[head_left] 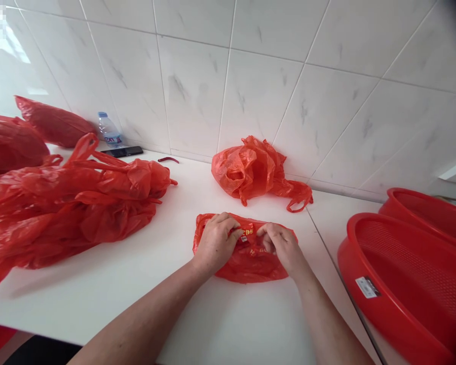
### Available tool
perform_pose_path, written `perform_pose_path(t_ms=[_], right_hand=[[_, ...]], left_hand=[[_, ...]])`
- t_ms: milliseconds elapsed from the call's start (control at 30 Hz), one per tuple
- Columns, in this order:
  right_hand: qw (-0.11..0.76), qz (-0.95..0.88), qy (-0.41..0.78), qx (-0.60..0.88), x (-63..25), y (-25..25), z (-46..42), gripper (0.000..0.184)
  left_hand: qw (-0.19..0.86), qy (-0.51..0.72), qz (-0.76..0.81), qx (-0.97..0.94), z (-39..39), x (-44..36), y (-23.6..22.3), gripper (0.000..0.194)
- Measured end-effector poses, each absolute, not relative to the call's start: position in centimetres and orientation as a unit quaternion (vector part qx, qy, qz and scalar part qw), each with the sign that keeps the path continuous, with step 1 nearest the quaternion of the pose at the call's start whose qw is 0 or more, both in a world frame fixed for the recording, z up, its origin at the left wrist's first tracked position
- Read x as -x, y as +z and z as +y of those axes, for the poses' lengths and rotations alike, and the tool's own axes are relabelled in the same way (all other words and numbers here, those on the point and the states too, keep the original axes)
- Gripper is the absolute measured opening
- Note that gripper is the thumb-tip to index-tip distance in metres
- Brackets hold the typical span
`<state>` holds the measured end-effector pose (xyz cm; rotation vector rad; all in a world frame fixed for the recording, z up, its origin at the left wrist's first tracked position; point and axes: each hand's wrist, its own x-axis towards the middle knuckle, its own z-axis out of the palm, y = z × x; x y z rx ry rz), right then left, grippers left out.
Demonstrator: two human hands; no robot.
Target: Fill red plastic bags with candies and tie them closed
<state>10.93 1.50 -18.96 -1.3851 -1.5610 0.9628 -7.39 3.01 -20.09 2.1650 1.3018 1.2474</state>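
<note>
Packet: small, red, with yellow print and a pale label (248,233); between the hands, over the bag; cannot tell whether it lies in the bag or on it
Bag: red, thin (251,271); spread flat on the desk (137,294), under both hands
Left hand: at the packet's left edge (216,242); fingers narrow, thumb and forefinger nearly together; cannot tell how firmly they grip
Right hand: just beside the packet's right side (283,247); fingers curled inward; cannot tell what, if anything, they hold
Handling: a light pinch at the edges seems best, the film looking easy to tear; one hand should steady while the other works; forearms best kept off the bag
Behind: crumpled bag (253,170), near the tiles (197,81)
Left side: heap of red bags (79,213); phone (123,151); bottle (109,132)
Right side: two red baskets (351,258), the nearer one labelled
</note>
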Motion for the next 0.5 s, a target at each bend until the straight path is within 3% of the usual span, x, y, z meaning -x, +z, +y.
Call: perform_pose_path(t_ms=[100, 200, 500], right_hand=[[0.307, -0.670, 0.355, 0.576, -11.53, -18.31, 1.30, 0.022], [0.232, -0.706, 0.333, 0.581, -11.76, -18.21, 1.09, 0.025], [0.166, -0.734, 0.296, 0.588, -11.35, -18.68, 0.79, 0.031]], left_hand=[[0.156, 0.450, 0.472, -0.743, 3.22, 7.56, -20.15, 0.015], [0.149, 0.458, 0.488, -0.728, 3.44, 7.74, -20.17, 0.014], [0.145, 0.446, 0.488, -0.736, 3.59, 7.81, -20.41, 0.013]])
